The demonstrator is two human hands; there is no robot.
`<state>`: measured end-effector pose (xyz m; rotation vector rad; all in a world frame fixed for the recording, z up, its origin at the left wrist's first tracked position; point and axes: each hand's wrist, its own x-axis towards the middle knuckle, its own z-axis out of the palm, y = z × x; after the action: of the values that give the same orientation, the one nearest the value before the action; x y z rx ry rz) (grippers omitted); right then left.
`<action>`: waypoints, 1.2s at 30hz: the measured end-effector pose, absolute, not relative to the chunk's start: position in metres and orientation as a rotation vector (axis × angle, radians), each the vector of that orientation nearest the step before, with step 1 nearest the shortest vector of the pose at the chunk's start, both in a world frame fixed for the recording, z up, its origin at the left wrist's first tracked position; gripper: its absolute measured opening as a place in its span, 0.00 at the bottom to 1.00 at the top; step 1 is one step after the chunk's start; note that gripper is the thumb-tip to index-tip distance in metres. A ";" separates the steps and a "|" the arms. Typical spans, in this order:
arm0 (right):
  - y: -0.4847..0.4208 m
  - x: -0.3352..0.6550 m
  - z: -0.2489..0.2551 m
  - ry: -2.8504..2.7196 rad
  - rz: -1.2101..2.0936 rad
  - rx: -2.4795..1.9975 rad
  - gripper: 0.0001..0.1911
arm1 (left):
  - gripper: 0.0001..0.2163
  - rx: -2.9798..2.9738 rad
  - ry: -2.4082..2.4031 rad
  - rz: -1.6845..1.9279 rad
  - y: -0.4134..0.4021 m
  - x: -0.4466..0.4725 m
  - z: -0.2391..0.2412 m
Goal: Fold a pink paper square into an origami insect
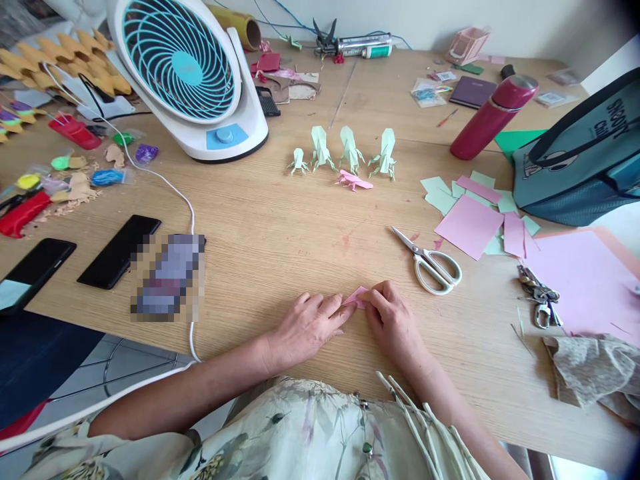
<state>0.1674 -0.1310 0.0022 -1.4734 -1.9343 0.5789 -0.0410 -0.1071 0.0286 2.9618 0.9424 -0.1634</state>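
Observation:
A small folded piece of pink paper (356, 297) lies at the near part of the table, between my two hands. My left hand (309, 325) rests low on the wood, its fingertips pressed on the paper's left end. My right hand (393, 319) is closed, thumb and forefinger pinching the right end. Scissors with white handles (434, 270) lie partly spread to the right of my right hand. Farther back, several pale green origami figures (349, 148) stand in a row, with a pink origami figure (354, 180) in front of them.
Pink and green paper sheets (470, 225), keys (541, 297) and a teal bag (575, 157) are on the right. A red flask (493, 117) stands behind. At left are a white fan (183, 73), phones (120, 252) and a white cable (173, 190) running over the table edge.

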 end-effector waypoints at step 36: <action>-0.155 0.203 0.007 -2.421 0.207 -1.413 0.23 | 0.38 2.811 0.892 -0.018 -0.117 -0.038 0.010</action>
<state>0.2029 -0.1550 0.0074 -1.4135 -2.4206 0.2066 -0.0383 -0.1170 0.0099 2.8110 0.8924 -0.0177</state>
